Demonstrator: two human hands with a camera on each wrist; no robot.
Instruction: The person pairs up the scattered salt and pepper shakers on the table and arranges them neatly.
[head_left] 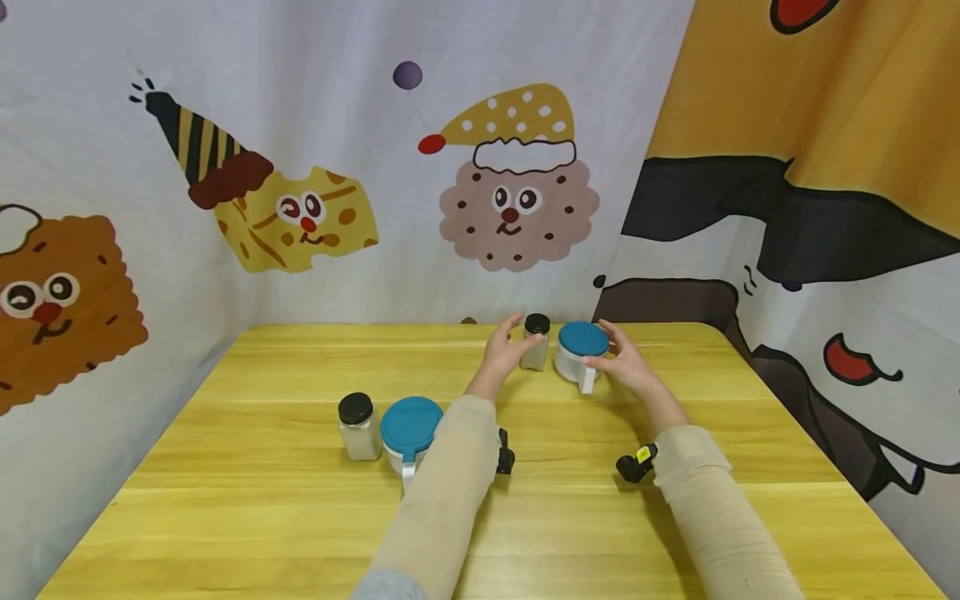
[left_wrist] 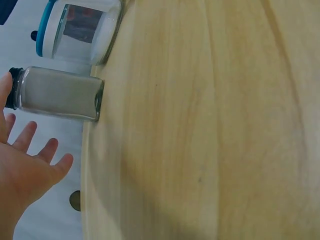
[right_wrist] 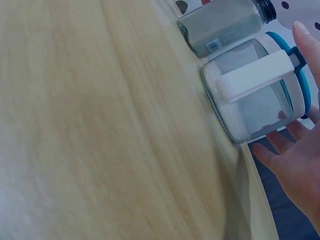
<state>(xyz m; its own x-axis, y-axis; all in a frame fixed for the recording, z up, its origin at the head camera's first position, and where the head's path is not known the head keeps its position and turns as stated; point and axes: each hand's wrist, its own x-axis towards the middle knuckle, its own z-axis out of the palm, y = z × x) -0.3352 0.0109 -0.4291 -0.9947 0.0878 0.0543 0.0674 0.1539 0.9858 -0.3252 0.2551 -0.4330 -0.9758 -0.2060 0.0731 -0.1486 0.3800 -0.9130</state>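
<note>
Left hand: fingers spread, gripping nothing, at far jar.
Right hand: fingers loosely around far mug; contact unclear.
Far pair: upright, lidded, near table back edge.
Near jar, near mug: side by side, unhandled.
Progress: seemingly early; no firm grip evident.

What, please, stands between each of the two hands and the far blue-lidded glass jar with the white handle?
The black-capped glass bottle stands between the left hand and the blue-lidded glass jar. Between the right hand and that jar, nothing visible stands in the way.
</note>
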